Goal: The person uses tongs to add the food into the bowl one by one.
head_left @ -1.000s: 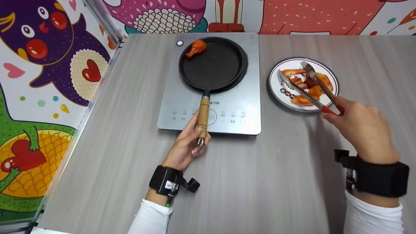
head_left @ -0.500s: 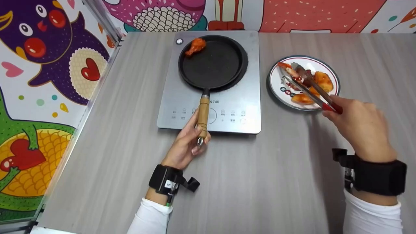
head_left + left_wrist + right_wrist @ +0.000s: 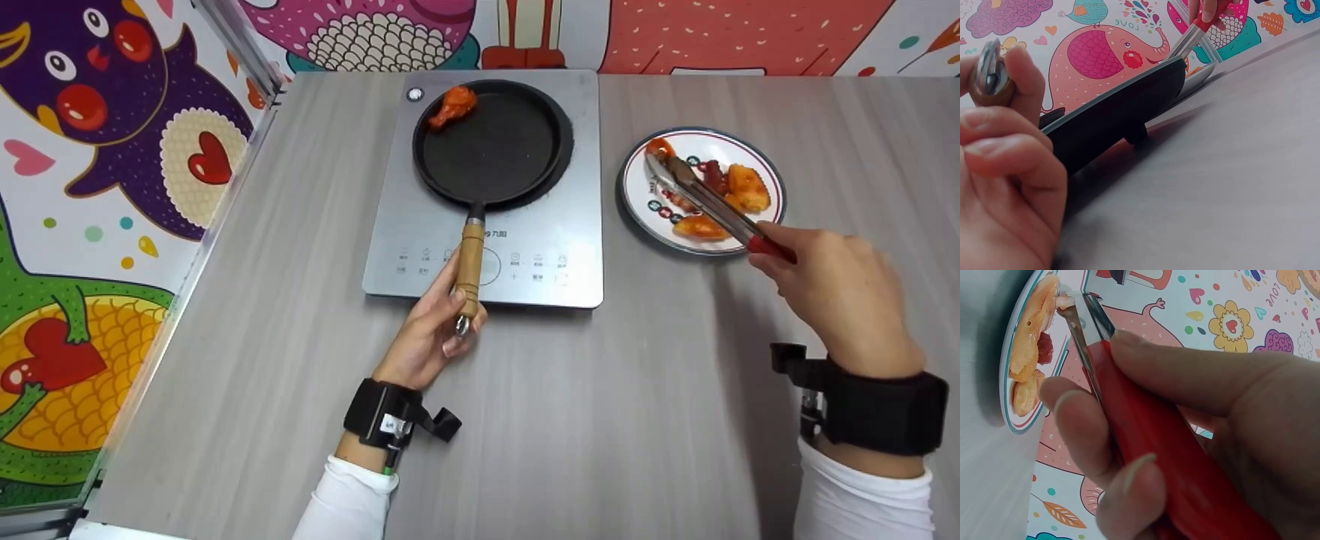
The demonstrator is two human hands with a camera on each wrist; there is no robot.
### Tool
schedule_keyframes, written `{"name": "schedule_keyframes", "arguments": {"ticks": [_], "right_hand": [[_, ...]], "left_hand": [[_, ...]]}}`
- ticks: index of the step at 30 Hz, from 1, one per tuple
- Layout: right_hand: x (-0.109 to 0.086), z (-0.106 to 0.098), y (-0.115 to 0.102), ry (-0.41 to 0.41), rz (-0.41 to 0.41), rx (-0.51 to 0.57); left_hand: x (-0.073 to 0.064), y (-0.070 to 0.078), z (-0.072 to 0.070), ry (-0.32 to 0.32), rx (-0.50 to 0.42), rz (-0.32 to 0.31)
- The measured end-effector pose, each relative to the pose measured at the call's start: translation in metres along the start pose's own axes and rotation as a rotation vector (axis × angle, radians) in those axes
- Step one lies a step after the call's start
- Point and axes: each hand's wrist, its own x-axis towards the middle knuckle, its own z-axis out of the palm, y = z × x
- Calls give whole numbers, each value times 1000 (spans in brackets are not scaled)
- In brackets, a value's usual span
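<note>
My left hand (image 3: 427, 330) holds the wooden handle (image 3: 469, 262) of a black frying pan (image 3: 495, 150). A red-glazed chicken drumstick (image 3: 454, 107) lies at the pan's upper left. My right hand (image 3: 844, 296) grips red-handled metal tongs (image 3: 712, 201), also close up in the right wrist view, where fingers and thumb wrap the red handle (image 3: 1145, 433). The tongs' tips are nearly together on an orange-red piece of food (image 3: 660, 146) by the far left rim of a white plate (image 3: 637, 206); its kind is unclear. Orange and dark red food pieces (image 3: 747, 187) lie on the plate.
The pan rests on a silver induction cooker (image 3: 420, 247) with touch controls along its front. The plate stands to its right on a grey wood-grain table (image 3: 570, 420). Cartoon-printed walls (image 3: 720, 34) border the back and left sides.
The tongs have closed from wide apart onto the orange-red piece, which has swung from lying flat to pointing up near the plate's far left rim. My left hand and the pan stay put.
</note>
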Motion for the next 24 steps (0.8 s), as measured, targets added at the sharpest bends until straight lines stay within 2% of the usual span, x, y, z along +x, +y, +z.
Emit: {"name": "schedule_keyframes", "arguments": {"ticks": [8, 24], "right_hand": [[-1, -5, 1, -26, 19, 22], [-3, -12, 3, 17, 19, 33]], "left_hand": [[0, 0, 0, 4, 0, -3], [0, 0, 0, 3, 14, -5]]}}
